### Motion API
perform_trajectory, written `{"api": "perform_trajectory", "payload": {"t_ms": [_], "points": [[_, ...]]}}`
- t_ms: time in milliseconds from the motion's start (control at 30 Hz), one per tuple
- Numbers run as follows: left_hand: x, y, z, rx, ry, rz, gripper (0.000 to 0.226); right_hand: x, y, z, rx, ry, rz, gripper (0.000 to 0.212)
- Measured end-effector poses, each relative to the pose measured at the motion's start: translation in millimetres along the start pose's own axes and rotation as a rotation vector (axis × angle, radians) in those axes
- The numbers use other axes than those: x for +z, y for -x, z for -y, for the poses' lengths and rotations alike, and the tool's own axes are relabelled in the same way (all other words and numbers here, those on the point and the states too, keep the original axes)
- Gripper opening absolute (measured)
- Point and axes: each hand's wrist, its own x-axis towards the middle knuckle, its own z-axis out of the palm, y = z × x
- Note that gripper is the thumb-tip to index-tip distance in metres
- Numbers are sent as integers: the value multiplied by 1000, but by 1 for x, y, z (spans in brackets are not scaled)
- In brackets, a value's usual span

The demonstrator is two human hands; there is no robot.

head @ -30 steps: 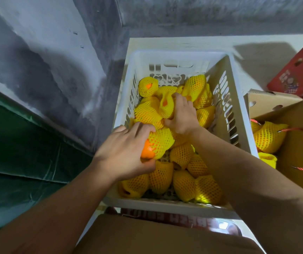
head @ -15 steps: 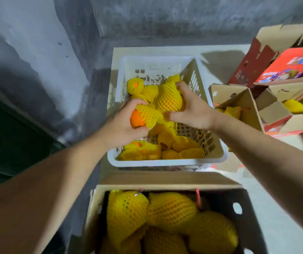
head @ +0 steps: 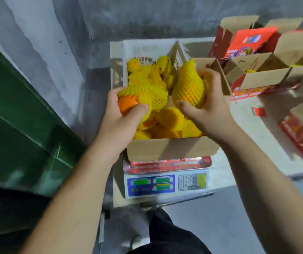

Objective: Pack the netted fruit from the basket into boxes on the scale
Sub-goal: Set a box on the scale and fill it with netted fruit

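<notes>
Each hand's grip closes round one netted fruit, left hand [head: 118, 119] and right hand [head: 208, 114], two fruits above the part-filled box [head: 169, 148] on the scale [head: 165, 184], basket [head: 179, 52] behind.

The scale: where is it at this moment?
In the head view the scale sits low in the centre, under the open cardboard box of netted fruit, its display panel facing the person, between the two forearms.

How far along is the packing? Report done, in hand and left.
Done: the cardboard box on the scale already holds several netted fruits.
In hand: the left hand grips one netted fruit and the right hand another, both over the box.
Left: more netted fruit sits in the white basket.
</notes>
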Motion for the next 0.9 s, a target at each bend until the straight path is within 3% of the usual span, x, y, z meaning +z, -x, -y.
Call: {"api": "perform_trajectory", "payload": {"t_ms": [100,167,267,300,367,467,533,667,800,900], "points": [[-16,34,9,-95,21,-36,53,-7,30,3,121,468,260,81],[-24,53,15,-140,80,-60,66,-9,48,9,143,529,263,82],[-31,82,26,-180,194,-56,83,-1,84,38,140,121,-68,53],[-31,92,29,-193,221,-23,85,7,99,53,144,-49,-79,45],[-26,110,32,-208,283,82,93,27,128,79,134,-227,93,41],[-15,124,29,-195,400,159,88,45,150,99,105,-295,315,67],[-13,132,24,-154,430,169,75,40,149,106,104,-312,263,71],[-10,156,15,11,280,153,69,17,154,107,69,-333,179,59],[-3,178,10,154,137,7,65,5,175,104,106,-406,162,64],[2,196,16,207,185,-56,40,5,192,105,130,-426,120,67]]}}
